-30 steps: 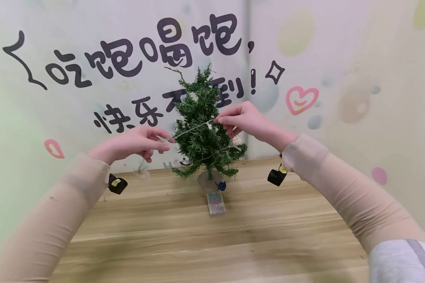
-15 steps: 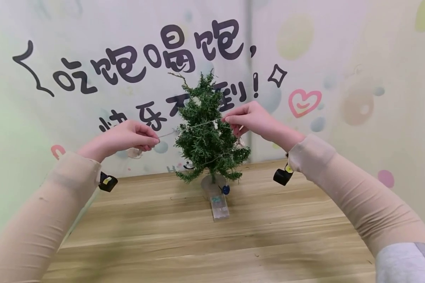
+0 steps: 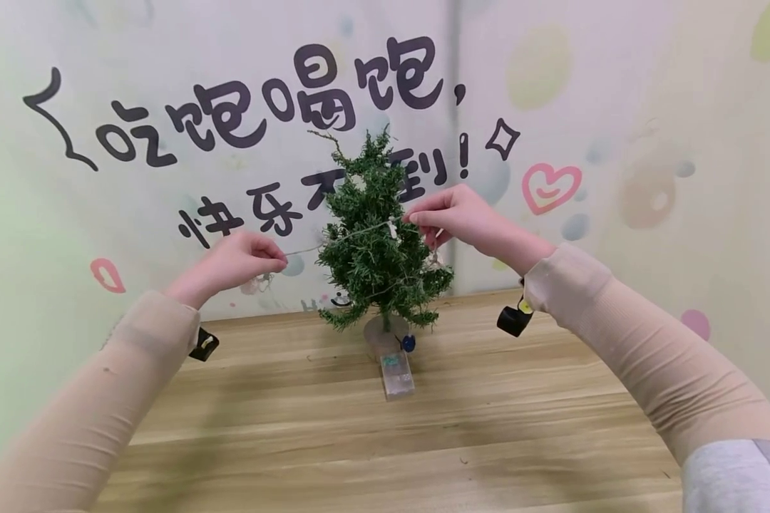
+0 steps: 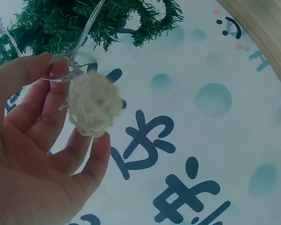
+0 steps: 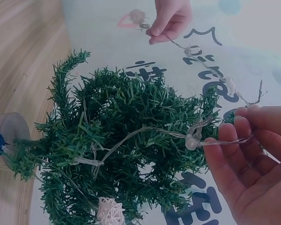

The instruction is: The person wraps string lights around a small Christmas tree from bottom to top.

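A small artificial Christmas tree [image 3: 368,242] stands on the table, with a clear-wired string of lights [image 3: 359,234] across its front. My left hand [image 3: 234,260], left of the tree, pinches the wire between thumb and forefinger. Just beyond those fingertips hangs a pale woven ball [image 4: 94,104], near the other fingers in the left wrist view. My right hand [image 3: 449,214] pinches the wire at the tree's right side; its fingers are curled. Between the hands the wire runs fairly straight. Lower down, more wire and another woven ball [image 5: 110,211] lie against the branches.
The tree's round base [image 3: 385,336] rests on the wooden table [image 3: 308,427]. A flat clear box [image 3: 398,377] lies in front of it, beside a small blue ball [image 3: 408,343]. Close behind is a wall [image 3: 584,85] with printed lettering.
My left hand has drawn left from the tree, pulling the wire out, then dipped slightly. The right hand keeps its pinch near the same spot. The head view has shifted a little.
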A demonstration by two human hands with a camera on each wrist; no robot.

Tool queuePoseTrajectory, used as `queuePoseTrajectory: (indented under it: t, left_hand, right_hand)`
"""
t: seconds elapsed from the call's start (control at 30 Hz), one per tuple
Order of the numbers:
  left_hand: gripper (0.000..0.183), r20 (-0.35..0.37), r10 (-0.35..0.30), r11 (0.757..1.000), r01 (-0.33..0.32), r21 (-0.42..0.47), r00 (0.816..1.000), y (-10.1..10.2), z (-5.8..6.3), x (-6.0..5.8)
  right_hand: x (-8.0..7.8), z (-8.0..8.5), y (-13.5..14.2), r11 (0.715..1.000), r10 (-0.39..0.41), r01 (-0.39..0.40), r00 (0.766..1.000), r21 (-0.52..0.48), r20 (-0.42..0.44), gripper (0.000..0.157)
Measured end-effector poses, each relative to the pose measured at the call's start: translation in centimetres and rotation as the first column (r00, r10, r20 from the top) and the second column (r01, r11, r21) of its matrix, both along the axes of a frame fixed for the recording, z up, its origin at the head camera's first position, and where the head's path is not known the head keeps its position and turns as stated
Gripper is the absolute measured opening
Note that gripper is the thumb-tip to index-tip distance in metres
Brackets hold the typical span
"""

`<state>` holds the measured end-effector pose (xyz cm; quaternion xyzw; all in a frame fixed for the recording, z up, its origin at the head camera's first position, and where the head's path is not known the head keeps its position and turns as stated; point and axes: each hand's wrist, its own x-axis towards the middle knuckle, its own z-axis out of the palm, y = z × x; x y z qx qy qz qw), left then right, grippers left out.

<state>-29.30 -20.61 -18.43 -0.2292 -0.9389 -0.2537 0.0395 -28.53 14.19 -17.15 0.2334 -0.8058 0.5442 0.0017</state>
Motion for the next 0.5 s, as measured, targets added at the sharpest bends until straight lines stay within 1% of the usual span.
queuePoseTrajectory:
  t: [0.07, 0.13, 0.23, 0.3, 0.37, 0.4, 0.43, 0.47, 0.5]
  left_hand:
    - [0.017, -0.003, 0.01, 1.0, -0.01, 0.029, 1.0, -0.4, -0.1, -0.1]
    - [0.02, 0.014, 0.01, 0.997, -0.011, 0.072, 1.0, -0.9, -0.1, -0.1]
    - [0.025, 0.066, 0.001, 0.988, -0.011, 0.156, 0.998, -1.7, 0.1, -0.1]
    - [0.027, 0.108, -0.025, 0.973, 0.0, 0.231, 0.994, -2.1, 0.5, -0.1]
    - [0.026, 0.156, -0.075, 0.942, 0.018, 0.334, 0.985, -2.5, 0.9, -0.1]
    - [0.023, 0.183, -0.107, 0.919, 0.027, 0.394, 0.977, -2.7, 1.1, -0.1]
    - [0.021, 0.206, -0.146, 0.892, 0.039, 0.451, 0.968, -2.9, 1.2, 0.0]
    - [0.018, 0.226, -0.191, 0.857, 0.05, 0.513, 0.955, -3.1, 1.4, 0.0]
    - [0.015, 0.248, -0.241, 0.818, 0.059, 0.572, 0.938, -3.2, 1.5, 0.1]
  right_hand:
    - [0.0, 0.1, 0.1, 1.0, -0.005, 0.005, 1.0, 0.01, -0.006, 0.024]
    - [-0.1, 0.1, 0.2, 1.0, -0.008, 0.008, 1.0, 0.018, -0.011, 0.024]
    - [-0.1, 0.1, 0.3, 1.0, -0.016, 0.017, 1.0, 0.026, -0.018, 0.024]
    - [-0.1, 0.3, 0.4, 0.999, -0.028, 0.028, 0.999, 0.025, -0.025, 0.025]
    - [-0.1, 0.5, 0.5, 0.999, -0.042, 0.043, 0.999, 0.027, -0.032, 0.025]
    - [-0.1, 0.6, 0.6, 0.998, -0.049, 0.05, 0.998, 0.026, -0.034, 0.026]
    - [-0.1, 0.7, 0.7, 0.998, -0.053, 0.054, 0.998, 0.027, -0.035, 0.026]
    - [-0.1, 0.8, 0.7, 0.998, -0.055, 0.056, 0.998, 0.026, -0.036, 0.026]
    - [-0.2, 0.9, 0.7, 0.998, -0.055, 0.056, 0.998, 0.027, -0.036, 0.026]
